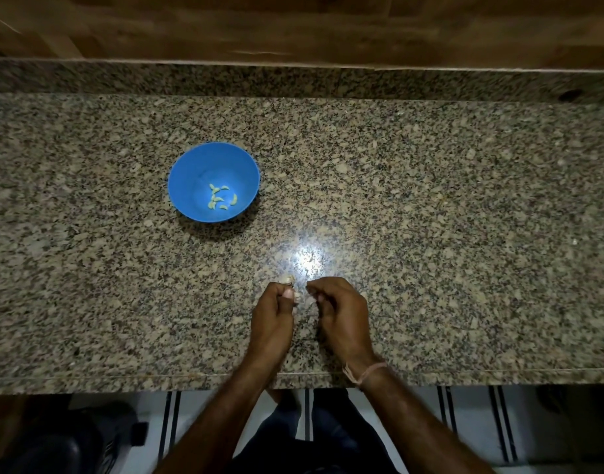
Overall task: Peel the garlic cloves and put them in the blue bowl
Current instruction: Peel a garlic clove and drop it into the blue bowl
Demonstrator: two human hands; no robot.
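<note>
A blue bowl (194, 172) stands on the granite counter, left of centre, with several peeled pale garlic cloves (221, 199) at its bottom. Nearer to me, my left hand (273, 314) grips a piece of unpeeled garlic (289, 280), whose papery skin shows past the thumb and fingertips. My right hand (338, 309) is just to its right, fingers curled, with the fingertips pinched together near the garlic; what they hold is too small to tell. The two hands are a small gap apart, above the counter's front part.
The speckled granite counter (430, 217) runs the whole width, with a raised granite back strip and wooden panelling behind. Its front edge (122, 381) is just below my wrists. A bright light glare sits beyond my hands. Floor and dark footwear show below.
</note>
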